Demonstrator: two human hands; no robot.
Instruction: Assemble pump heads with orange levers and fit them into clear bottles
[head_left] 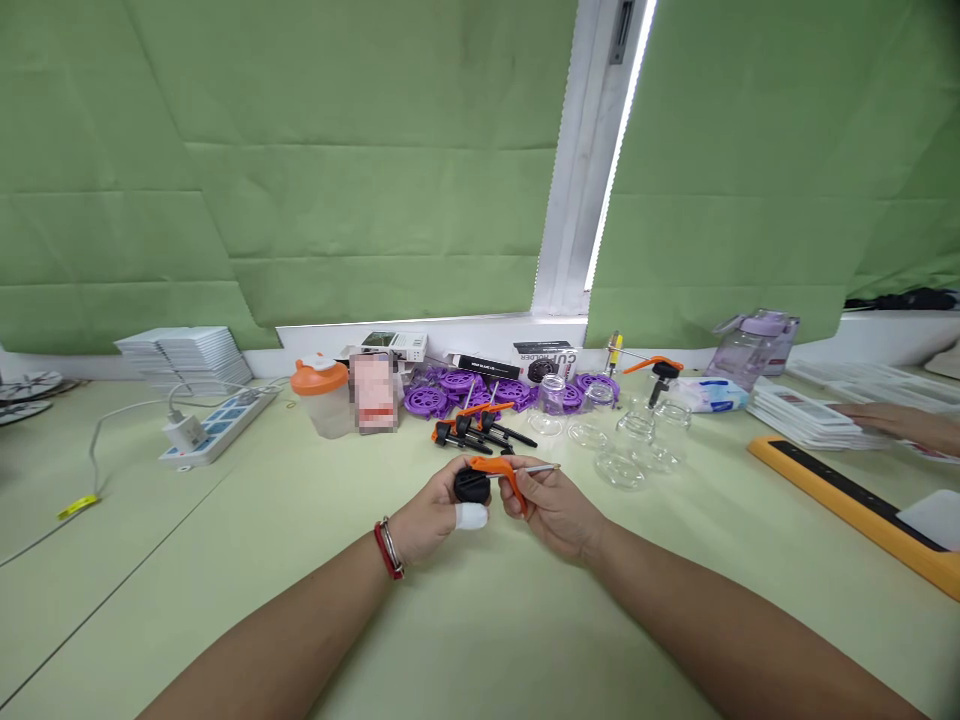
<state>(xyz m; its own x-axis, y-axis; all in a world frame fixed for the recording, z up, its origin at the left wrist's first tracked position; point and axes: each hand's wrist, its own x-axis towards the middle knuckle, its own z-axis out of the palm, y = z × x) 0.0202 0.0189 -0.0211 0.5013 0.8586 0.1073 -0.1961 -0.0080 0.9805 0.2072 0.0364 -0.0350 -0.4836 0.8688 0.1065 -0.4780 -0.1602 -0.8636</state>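
Observation:
My left hand (427,520), with a white covering on the thumb, is closed round a round black cap (472,487). Fingers of my right hand (561,512) pinch a curved orange lever (516,490) that lies against the top of the cap. A thin metal rod (541,468) sticks out to the right past my right fingers. Just beyond my hands lie several similar black pieces (466,432) with orange levers and rods. Another such black piece (663,372) stands upright among clear glass jars (636,425). The underside of the cap is hidden by my fingers.
Purple openwork discs (427,402) and small boxes (544,362) line the back. At left are an orange-lidded shaker (319,378) and a power strip (217,428). At right, another person's hand (892,420) touches stacked white panels (810,415) behind an orange-and-black bar (847,505).

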